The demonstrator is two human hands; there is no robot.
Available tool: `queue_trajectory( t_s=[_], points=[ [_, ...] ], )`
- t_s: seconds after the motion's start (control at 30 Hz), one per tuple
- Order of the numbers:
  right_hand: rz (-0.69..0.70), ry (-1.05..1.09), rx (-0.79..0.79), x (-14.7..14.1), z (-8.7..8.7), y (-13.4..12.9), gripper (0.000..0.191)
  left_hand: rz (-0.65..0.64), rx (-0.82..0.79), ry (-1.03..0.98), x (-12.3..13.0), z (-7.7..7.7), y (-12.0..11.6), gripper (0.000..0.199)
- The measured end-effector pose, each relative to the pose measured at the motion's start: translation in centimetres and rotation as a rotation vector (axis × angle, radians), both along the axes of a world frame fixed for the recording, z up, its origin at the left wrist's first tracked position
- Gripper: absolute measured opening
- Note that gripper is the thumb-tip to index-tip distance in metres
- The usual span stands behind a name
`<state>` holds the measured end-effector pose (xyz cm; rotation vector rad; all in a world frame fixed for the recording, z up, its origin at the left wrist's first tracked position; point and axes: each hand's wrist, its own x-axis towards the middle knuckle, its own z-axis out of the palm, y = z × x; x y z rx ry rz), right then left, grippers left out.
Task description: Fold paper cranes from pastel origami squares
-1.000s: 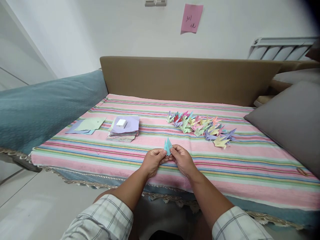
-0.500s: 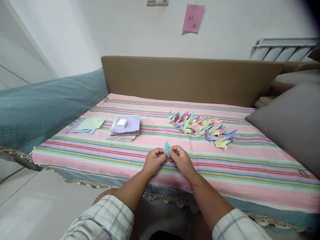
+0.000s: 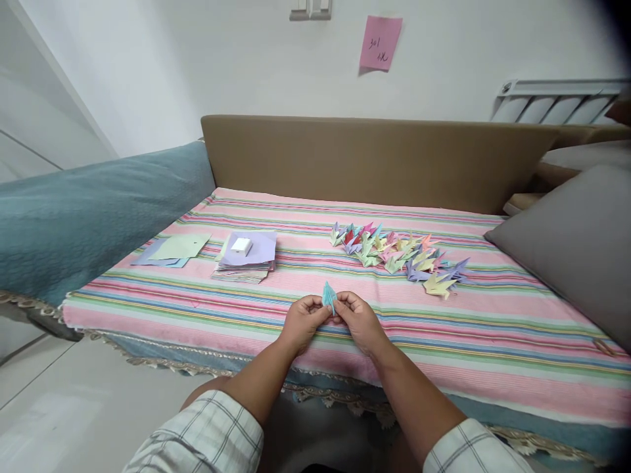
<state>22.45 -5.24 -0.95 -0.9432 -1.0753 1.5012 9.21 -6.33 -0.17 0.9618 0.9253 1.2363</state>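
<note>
Between both hands is a small piece of folded light-blue paper (image 3: 328,295), its pointed end facing away from me. My left hand (image 3: 306,320) pinches its left side between thumb and fingers. My right hand (image 3: 358,320) pinches the right side, close to the lower end. Both hands are just above the striped cloth. Beyond them to the right lies a cluster of folded paper cranes (image 3: 394,253) in many colours. To the left stands a stack of square paper sheets (image 3: 241,270), with a small white block (image 3: 241,246) on its top purple sheet.
A few loose paper sheets (image 3: 180,246) lie at the far left of the striped cloth (image 3: 207,315). A grey cushion (image 3: 572,230) borders the right side, a blue armrest (image 3: 108,197) the left. The brown backrest (image 3: 369,161) rises behind. A small brown object (image 3: 603,347) lies at the right.
The view has tilted up slightly, so everything sits a little lower. The blue paper has turned slightly in the fingers, and both hands keep their pinch.
</note>
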Motion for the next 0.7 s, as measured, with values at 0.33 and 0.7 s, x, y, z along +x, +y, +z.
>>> queue_trajectory(
  t_s=[0.33,0.7],
  points=[
    [0.024,0.131,-0.161,-0.05,0.55,-0.35,0.02,0.015,0.045,0.163,-0.11,0.17,-0.1,0.023],
    [-0.003,0.093,-0.092,-0.41,0.4,-0.38,0.032,0.027,0.062,0.177,-0.14,0.12,-0.15,0.024]
  ],
)
